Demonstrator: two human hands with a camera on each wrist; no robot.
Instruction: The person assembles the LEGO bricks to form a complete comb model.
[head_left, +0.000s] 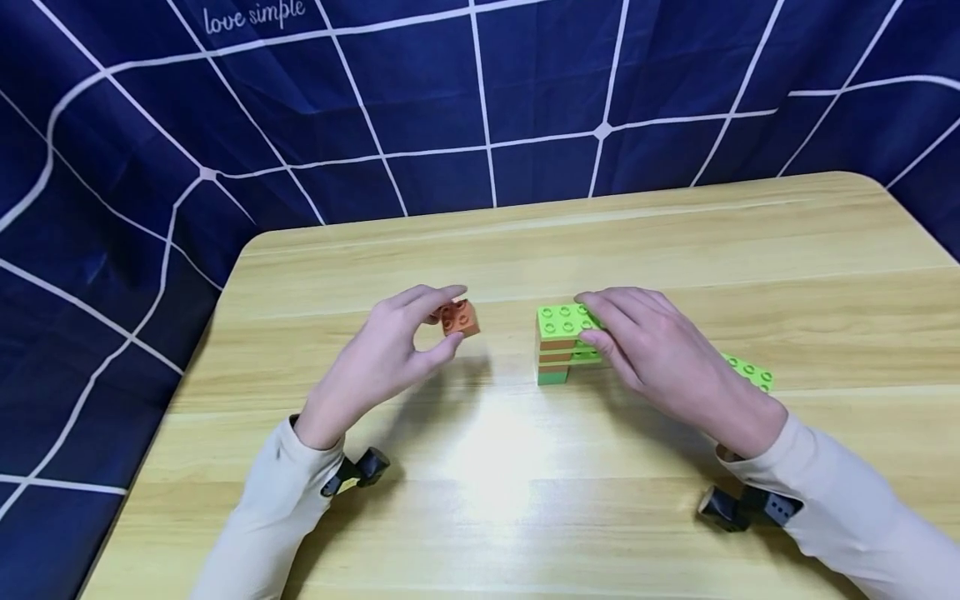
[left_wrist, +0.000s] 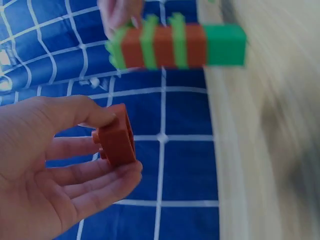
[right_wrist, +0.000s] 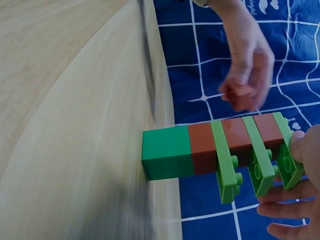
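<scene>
My left hand pinches an orange-brown toy brick between thumb and fingers, above the table and left of a brick tower. In the left wrist view the brick's studs face the palm. The tower has a dark green brick at its base, then orange-brown bricks alternating with lime green plates that jut out to one side. My right hand pinches the tower's topmost lime green plate, thumb near its front edge and fingers at the far side.
Another lime green studded plate lies on the wooden table, partly behind my right wrist. A dark blue cloth with white lines hangs along the table's back and left edges. Black cameras are strapped to both wrists.
</scene>
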